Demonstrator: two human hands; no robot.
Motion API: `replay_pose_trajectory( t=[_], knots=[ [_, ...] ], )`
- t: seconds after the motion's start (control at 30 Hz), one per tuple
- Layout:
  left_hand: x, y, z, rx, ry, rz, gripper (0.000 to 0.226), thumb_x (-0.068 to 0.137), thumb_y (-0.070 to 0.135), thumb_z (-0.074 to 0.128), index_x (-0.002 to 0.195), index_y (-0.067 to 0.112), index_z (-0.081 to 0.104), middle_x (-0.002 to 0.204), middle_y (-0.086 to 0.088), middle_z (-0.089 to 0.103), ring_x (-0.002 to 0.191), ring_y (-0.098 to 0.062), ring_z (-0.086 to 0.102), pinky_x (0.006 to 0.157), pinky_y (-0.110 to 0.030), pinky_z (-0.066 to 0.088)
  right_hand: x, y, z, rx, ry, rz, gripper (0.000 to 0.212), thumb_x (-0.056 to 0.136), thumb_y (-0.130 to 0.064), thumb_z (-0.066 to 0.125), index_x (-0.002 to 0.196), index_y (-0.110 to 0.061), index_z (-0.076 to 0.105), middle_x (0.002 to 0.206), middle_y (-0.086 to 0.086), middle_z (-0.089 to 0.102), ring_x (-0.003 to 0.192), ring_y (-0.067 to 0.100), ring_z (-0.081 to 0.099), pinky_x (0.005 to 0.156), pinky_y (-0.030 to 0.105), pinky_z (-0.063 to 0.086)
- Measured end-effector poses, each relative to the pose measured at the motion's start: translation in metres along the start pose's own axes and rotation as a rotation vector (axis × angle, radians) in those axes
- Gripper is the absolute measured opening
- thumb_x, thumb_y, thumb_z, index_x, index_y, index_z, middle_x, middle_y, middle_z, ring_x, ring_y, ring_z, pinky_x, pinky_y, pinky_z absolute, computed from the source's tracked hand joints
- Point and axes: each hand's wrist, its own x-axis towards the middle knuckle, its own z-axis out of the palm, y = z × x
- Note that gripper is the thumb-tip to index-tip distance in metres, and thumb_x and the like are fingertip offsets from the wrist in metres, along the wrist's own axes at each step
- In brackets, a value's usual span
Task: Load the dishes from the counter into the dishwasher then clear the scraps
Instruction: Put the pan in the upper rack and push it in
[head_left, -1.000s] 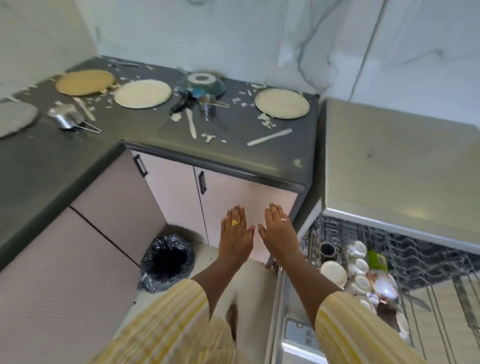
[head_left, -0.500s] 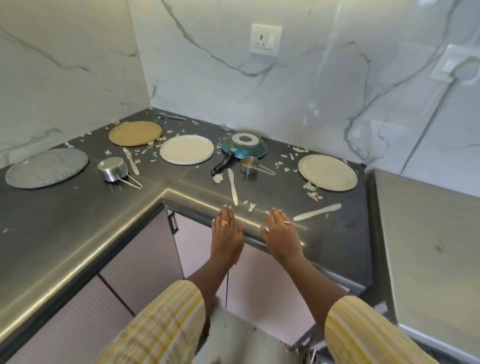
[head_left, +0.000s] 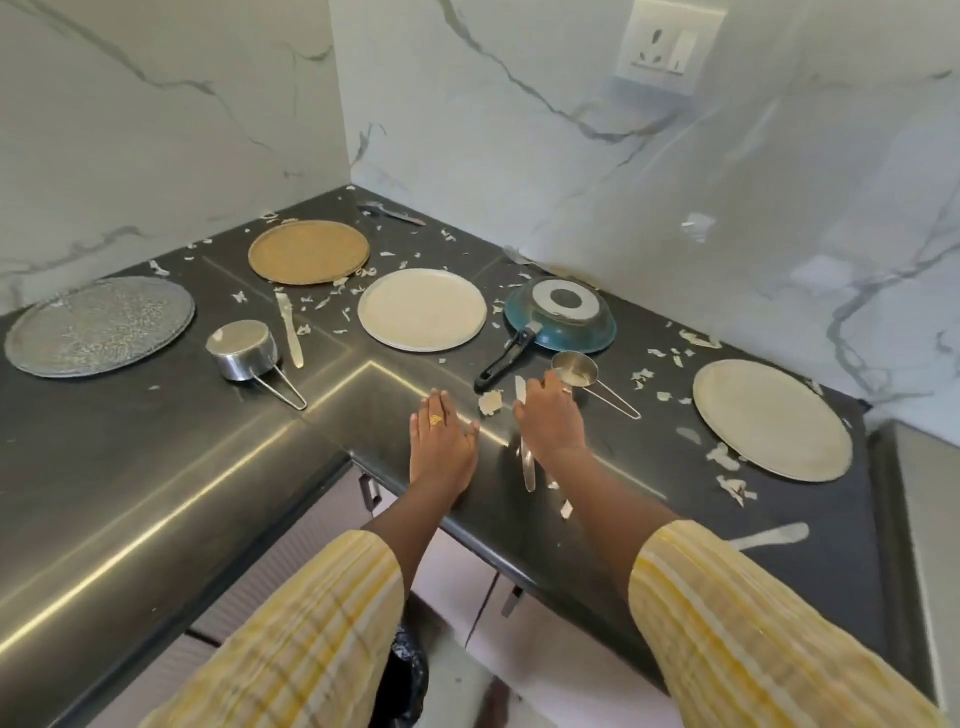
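On the dark counter (head_left: 156, 493) lie a silver textured plate (head_left: 98, 325), a brown plate (head_left: 309, 252), two cream plates (head_left: 422, 309) (head_left: 771, 418), an upturned blue pan (head_left: 561, 314) and two steel measuring cups (head_left: 244, 351) (head_left: 574, 369). My left hand (head_left: 441, 441) is flat and holds nothing, near the counter's inner corner. My right hand (head_left: 550, 415) lies over a pale knife (head_left: 529, 473), fingers bent down, fingertips at the nearer cup's rim. Knife and cup both rest on the counter. White scraps (head_left: 491, 402) are scattered all over.
More cutlery lies about: a knife (head_left: 288, 327) by the left cup, another (head_left: 769, 535) near the front right edge, a utensil (head_left: 392, 212) at the back corner. The dishwasher's top (head_left: 930, 519) adjoins on the right. A black bin bag (head_left: 402, 675) sits on the floor below.
My view rose from the open dishwasher and floor to the counter. Both hands moved forward over the counter; the right one reached the knife and small cup.
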Motion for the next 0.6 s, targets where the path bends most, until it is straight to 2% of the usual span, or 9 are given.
replay_pose_trajectory(
  t=[0.07, 0.17, 0.27, 0.43, 0.53, 0.6],
  knots=[
    [0.019, -0.002, 0.000, 0.032, 0.008, -0.004, 0.065, 0.100, 0.040, 0.026, 0.148, 0.002, 0.002, 0.157, -0.012, 0.005, 0.145, -0.025, 0.001, 0.117, -0.038, 0.001, 0.027, 0.000, 0.006, -0.013, -0.042, -0.010, 0.029, 0.095, -0.021, 0.046, 0.117, -0.004, 0.054, 0.119, 0.015, 0.047, 0.110, 0.028, 0.052, 0.088, 0.033, 0.045],
    [0.033, -0.006, 0.006, 0.152, -0.012, 0.032, 0.066, 0.099, 0.044, 0.022, 0.148, 0.003, 0.004, 0.157, -0.012, 0.007, 0.145, -0.023, 0.003, 0.117, -0.037, -0.001, 0.068, 0.000, 0.014, 0.103, -0.062, 0.090, 0.025, 0.094, -0.014, 0.047, 0.116, -0.002, 0.050, 0.122, 0.018, 0.044, 0.109, 0.033, 0.052, 0.090, 0.035, 0.043],
    [0.037, -0.010, 0.015, 0.215, -0.011, 0.047, 0.068, 0.097, 0.048, 0.020, 0.149, 0.006, 0.007, 0.157, -0.010, 0.009, 0.145, -0.021, 0.004, 0.118, -0.036, -0.001, 0.105, -0.004, 0.024, 0.236, -0.049, 0.184, 0.034, 0.095, -0.014, 0.046, 0.125, 0.002, 0.041, 0.125, 0.022, 0.043, 0.112, 0.034, 0.050, 0.093, 0.036, 0.042],
    [0.041, -0.011, 0.016, 0.215, -0.001, 0.031, 0.069, 0.097, 0.050, 0.020, 0.150, 0.008, 0.007, 0.158, -0.006, 0.006, 0.145, -0.017, 0.001, 0.119, -0.034, -0.001, 0.152, -0.026, 0.037, 0.518, -0.021, 0.617, 0.066, 0.094, -0.022, 0.052, 0.139, 0.008, 0.015, 0.134, 0.025, 0.032, 0.116, 0.034, 0.048, 0.093, 0.034, 0.044],
    [0.038, -0.011, 0.015, 0.204, -0.017, 0.022, 0.069, 0.097, 0.051, 0.021, 0.150, 0.009, 0.006, 0.158, -0.004, 0.004, 0.145, -0.016, 0.000, 0.119, -0.034, 0.000, 0.166, -0.029, 0.041, 0.594, 0.064, 0.797, 0.051, 0.098, -0.015, 0.039, 0.139, 0.003, 0.015, 0.130, 0.023, 0.033, 0.108, 0.037, 0.053, 0.085, 0.039, 0.048],
    [0.038, -0.010, 0.015, 0.199, -0.007, 0.018, 0.069, 0.097, 0.051, 0.022, 0.150, 0.010, 0.006, 0.158, -0.003, 0.004, 0.145, -0.016, 0.000, 0.120, -0.034, 0.000, 0.171, -0.029, 0.043, 0.624, 0.083, 0.842, 0.047, 0.097, -0.011, 0.041, 0.138, -0.003, 0.018, 0.127, 0.023, 0.034, 0.101, 0.037, 0.055, 0.080, 0.040, 0.048]
  ],
)
